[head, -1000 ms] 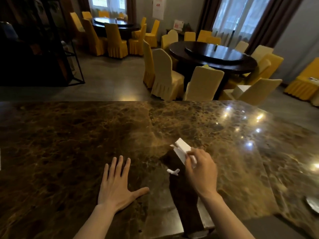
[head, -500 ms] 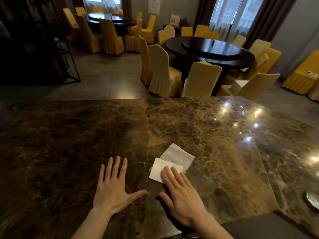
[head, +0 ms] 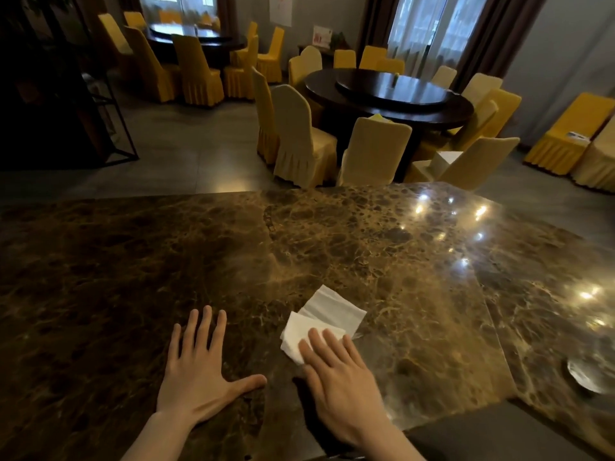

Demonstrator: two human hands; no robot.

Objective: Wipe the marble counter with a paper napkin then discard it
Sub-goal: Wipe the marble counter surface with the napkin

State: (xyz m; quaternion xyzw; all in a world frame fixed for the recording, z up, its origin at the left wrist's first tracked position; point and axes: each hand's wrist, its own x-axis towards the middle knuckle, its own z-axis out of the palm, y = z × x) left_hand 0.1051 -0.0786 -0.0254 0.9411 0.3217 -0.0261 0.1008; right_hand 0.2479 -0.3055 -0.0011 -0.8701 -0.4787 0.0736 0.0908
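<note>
Likely snag: right hand (head: 336, 377), flat w/ only fingertips pinning the half-unfolded paper napkin (head: 321, 322), may bunch it on slick marble counter (head: 366, 247); left hand (head: 196, 374) splayed, empty.

Right hand (head: 339, 380) flat, fingers (head: 316, 344) pressing white napkin (head: 324, 319) onto marble tabletop (head: 133, 261); left hand (head: 196, 371) splayed beside.

Two hands (head: 199, 371) (head: 339, 380), one napkin (head: 327, 314), one marble counter (head: 133, 261), two round tables (head: 389, 91) (head: 196, 33)
</note>
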